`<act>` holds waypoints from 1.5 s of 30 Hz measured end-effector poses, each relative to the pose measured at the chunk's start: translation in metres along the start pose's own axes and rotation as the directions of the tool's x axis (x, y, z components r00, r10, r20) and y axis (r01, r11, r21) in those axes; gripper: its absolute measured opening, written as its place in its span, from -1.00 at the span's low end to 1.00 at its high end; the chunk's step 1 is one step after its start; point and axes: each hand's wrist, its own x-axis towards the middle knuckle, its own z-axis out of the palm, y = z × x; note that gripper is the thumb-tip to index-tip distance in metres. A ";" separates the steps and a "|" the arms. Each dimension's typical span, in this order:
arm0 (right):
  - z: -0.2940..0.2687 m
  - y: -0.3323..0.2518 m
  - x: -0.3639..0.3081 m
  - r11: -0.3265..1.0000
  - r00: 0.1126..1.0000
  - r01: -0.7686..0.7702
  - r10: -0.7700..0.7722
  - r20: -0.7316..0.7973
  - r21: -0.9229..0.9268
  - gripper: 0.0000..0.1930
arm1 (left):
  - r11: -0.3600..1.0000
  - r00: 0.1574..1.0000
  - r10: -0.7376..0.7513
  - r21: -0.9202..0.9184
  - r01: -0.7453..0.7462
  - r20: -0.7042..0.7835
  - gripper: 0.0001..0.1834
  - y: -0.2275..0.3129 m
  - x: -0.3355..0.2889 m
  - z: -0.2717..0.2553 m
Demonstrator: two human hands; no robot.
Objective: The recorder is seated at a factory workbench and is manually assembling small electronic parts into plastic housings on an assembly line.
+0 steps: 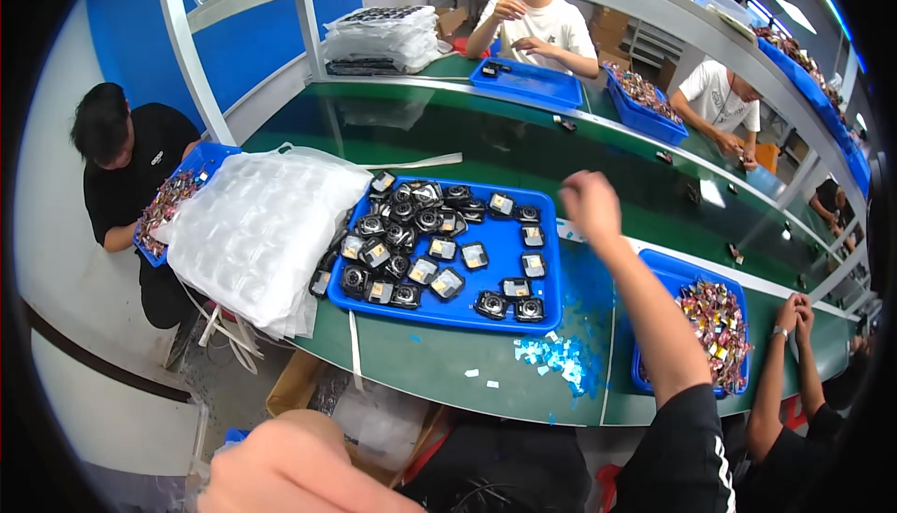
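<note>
My right hand [590, 203] is stretched over the far right edge of a blue tray [448, 320], above the green conveyor belt [523, 160]. Its fingers are bent and smeared by motion, so what they hold, if anything, does not show. In the tray lie many small black modules [429, 220] with round lens-like parts or silvery faces, heaped at the left and looser at the right. My left hand [294, 462] is low in front of the bench, close to the camera and away from the tray; its fingers are hidden.
Light-blue film scraps [561, 359] lie on the bench near the tray. Stacked clear plastic trays [262, 223] stand left; a blue bin [696, 289] of small wired parts stands right. Several co-workers sit around the line. A white frame [308, 36] spans overhead.
</note>
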 end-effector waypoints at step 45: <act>-0.211 0.110 -0.142 0.919 0.922 -0.246 0.320 0.216 -0.309 -0.85 | 0.308 0.448 -0.893 -0.785 0.537 -0.044 -0.81 -0.264 -0.039 0.118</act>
